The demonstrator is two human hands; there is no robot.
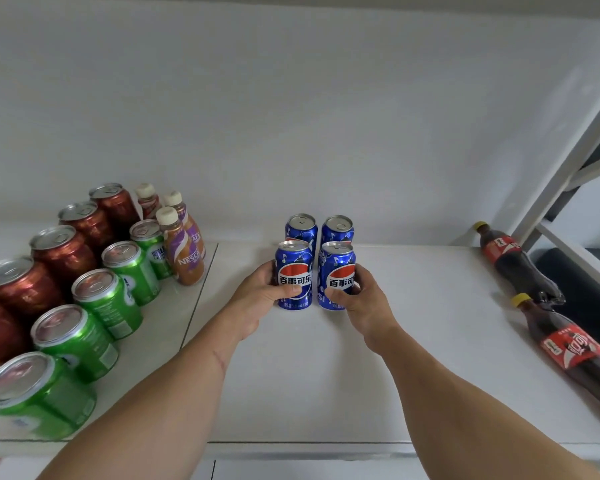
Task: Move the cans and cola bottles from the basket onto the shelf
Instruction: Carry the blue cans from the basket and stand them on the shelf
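Four blue cans on the shelf [378, 358] now; left hand [257, 299] wraps front-left can [293, 271], right hand [364, 303] front-right can [336, 271]; basket's out of view, so what's left is anyone's guess.

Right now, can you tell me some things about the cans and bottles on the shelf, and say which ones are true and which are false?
1. Each hand holds a blue can. True: the left hand grips the front left blue can and the right hand grips the front right blue can.
2. There are six blue cans. False: only four, two in front and two behind.
3. The cola bottles stand upright. False: both lie on their sides on the right of the shelf.
4. The green cans stand in a row beside the red cans. True.
5. The blue cans are lying down. False: all four stand upright.
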